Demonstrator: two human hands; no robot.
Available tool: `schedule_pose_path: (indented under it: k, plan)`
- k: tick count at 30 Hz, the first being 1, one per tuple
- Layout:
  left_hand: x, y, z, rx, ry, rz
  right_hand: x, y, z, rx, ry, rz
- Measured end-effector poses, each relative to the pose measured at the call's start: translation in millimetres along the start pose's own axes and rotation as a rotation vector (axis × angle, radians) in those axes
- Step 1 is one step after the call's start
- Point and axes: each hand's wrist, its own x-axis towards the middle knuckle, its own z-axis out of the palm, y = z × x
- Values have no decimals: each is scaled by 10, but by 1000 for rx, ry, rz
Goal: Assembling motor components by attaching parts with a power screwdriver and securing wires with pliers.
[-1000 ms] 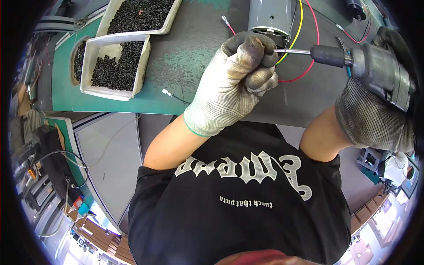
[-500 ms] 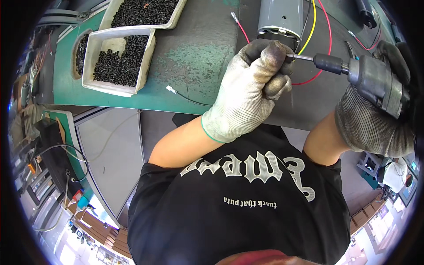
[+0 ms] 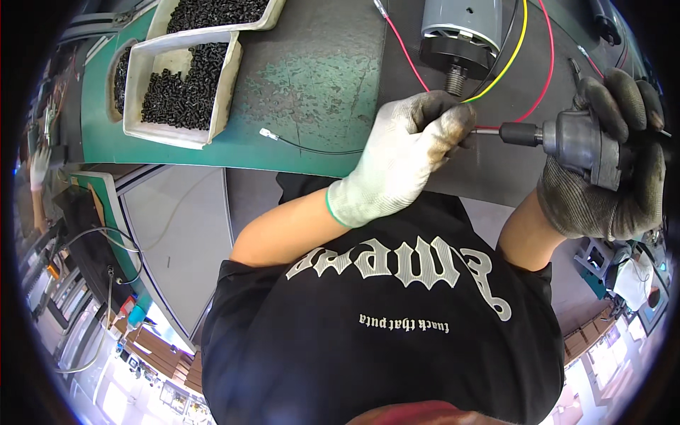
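My gloved left hand (image 3: 404, 152) is closed in a pinch at the tip of a driver bit (image 3: 486, 131). What sits between its fingertips, if anything, is hidden. In my gloved right hand (image 3: 591, 202) is a dark grey power screwdriver (image 3: 572, 145), held level with its bit pointing left. Just beyond my left fingers lies a grey cylindrical motor (image 3: 464, 21) with a black end and a threaded shaft (image 3: 455, 81) toward me. Red, black and yellow-green wires (image 3: 504, 69) run from around it.
Two pale bins, the nearer bin (image 3: 163, 136) and the farther bin (image 3: 249, 25), hold many small black parts (image 3: 177, 99) at the left. A wire with a white connector (image 3: 268, 133) lies on the green worktop (image 3: 304, 106). A co-worker's gloved hand (image 3: 40, 168) shows at far left.
The motor appears farther right and nearer, and its threaded shaft now shows beyond my left hand. My left hand has dropped slightly toward me; the screwdriver bit still meets its fingertips.
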Motion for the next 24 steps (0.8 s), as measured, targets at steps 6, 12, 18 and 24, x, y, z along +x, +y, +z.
schedule_pose_path:
  k: [6,12,18,24]
  plan:
    - [12,-104,62,-347,-90,-180,50,-55,-139,26,14,24]
    - [18,-41,141,70,98,70,48,-49,-198,52,19,54]
    - [-7,-97,226,-247,134,-107,15,24,-166,82,32,78]
    - [60,-67,232,-117,170,32,32,-12,-286,89,51,82]
